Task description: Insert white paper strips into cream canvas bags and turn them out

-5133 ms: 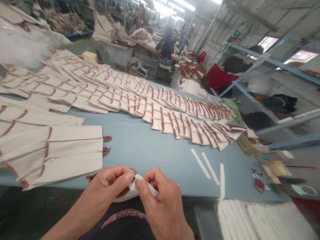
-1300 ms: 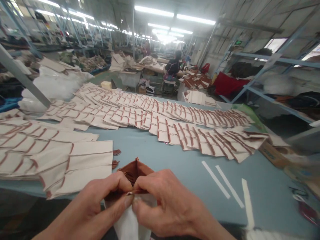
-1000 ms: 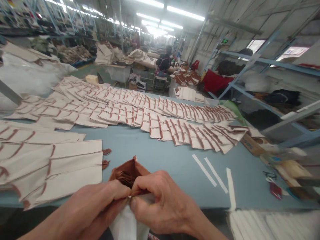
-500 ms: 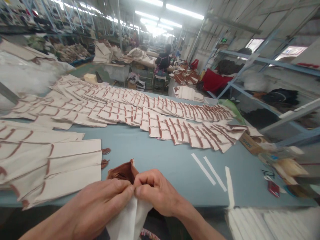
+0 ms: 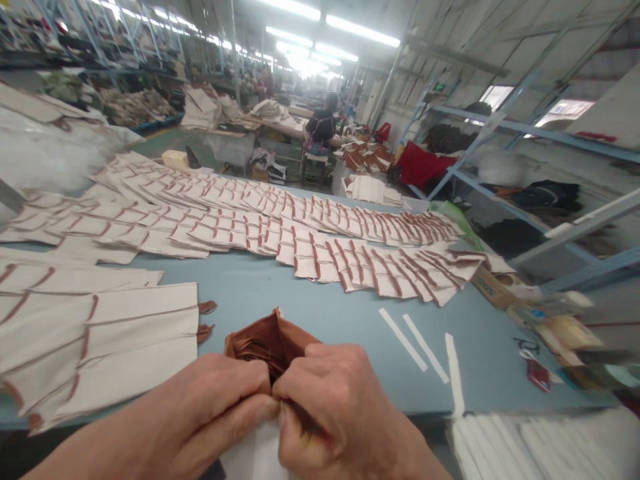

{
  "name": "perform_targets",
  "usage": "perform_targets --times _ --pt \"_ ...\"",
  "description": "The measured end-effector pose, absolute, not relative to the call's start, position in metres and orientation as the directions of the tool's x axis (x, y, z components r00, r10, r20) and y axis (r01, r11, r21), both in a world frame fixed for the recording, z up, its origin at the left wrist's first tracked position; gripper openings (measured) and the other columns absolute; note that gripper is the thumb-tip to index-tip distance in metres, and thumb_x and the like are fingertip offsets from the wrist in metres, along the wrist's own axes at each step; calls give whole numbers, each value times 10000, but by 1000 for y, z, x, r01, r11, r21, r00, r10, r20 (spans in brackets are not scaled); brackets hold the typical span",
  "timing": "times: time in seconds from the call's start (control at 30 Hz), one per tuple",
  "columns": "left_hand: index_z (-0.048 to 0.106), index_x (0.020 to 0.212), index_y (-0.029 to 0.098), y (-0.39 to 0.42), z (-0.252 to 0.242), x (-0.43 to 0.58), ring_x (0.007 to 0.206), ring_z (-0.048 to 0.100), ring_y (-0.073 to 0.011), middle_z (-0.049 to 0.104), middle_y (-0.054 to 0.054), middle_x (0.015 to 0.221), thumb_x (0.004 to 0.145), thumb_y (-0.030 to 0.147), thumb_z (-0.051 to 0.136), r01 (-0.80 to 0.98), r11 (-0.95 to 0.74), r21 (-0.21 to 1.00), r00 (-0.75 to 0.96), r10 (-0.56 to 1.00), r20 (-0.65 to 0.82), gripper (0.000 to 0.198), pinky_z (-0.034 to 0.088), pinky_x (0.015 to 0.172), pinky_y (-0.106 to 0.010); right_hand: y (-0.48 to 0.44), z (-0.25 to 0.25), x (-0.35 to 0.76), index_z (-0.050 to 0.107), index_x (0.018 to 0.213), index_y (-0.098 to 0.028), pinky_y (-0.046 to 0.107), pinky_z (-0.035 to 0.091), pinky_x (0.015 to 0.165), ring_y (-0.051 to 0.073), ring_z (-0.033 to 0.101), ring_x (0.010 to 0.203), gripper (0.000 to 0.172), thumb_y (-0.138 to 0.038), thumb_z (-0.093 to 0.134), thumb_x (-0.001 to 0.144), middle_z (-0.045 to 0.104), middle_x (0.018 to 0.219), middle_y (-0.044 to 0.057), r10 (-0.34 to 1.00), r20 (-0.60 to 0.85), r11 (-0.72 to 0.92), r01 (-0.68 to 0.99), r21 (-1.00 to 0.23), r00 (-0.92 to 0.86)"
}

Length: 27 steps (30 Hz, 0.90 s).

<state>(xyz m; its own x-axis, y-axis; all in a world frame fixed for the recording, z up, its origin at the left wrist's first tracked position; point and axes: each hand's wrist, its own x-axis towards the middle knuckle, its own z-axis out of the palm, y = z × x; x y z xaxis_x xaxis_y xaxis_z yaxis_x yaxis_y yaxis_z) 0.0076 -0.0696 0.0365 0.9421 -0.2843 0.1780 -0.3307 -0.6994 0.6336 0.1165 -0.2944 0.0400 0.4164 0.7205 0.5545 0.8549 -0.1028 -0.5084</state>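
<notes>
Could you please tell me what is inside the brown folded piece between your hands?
Inside the brown folded piece, brown pleats show; the left hand and right hand hide its lower part.

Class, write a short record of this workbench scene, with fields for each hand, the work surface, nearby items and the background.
Left hand: pinches brown folded material, with white cloth hanging below
Right hand: pinches the same material, knuckles beside the left hand
Surface: pale blue table
Nearby: cream panels with brown stripes; three white strips
Background: seated co-worker
</notes>
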Motion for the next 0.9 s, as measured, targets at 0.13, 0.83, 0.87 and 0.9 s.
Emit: perform_targets --times 0.13,0.83,0.87,0.9 --pt "649 924 281 -74 41 19 737 664 -153 724 53 824 1173 227 506 -460 -658 596 880 -428 206 292 431 736 -289 -303 38 115 528 690 -247 284 403 577 138 610 532 183 -117 587 805 765 654 -16 795 465 -79 827 -557 389" --pt "576 811 238 -57 49 49 786 580 -177 628 29 829 1002 394 567 -74 -586 807 915 -361 -178 247 416 719 -256 -287 35 146 533 695 -221 246 220 505 86 294 565 634 -705 890 899 408 610 -82 880 -188 -131 -157 -979 437" --pt "583 807 236 -53 48 51 780 576 -186 629 23 820 1018 451 536 -55 -559 827 922 -346 -173 305 418 715 -266 -293 39 147 533 701 -222 253 210 508 90 291 565 599 -666 856 940 404 614 -78 864 -149 -121 -88 -989 482" --pt "586 804 235 -50 46 52 765 569 -192 625 19 807 1050 495 471 -47 -531 846 933 -327 -153 377 422 712 -276 -299 44 150 531 705 -223 258 209 514 95 296 568 567 -631 818 976 405 617 -72 846 -105 -112 -19 -994 523"
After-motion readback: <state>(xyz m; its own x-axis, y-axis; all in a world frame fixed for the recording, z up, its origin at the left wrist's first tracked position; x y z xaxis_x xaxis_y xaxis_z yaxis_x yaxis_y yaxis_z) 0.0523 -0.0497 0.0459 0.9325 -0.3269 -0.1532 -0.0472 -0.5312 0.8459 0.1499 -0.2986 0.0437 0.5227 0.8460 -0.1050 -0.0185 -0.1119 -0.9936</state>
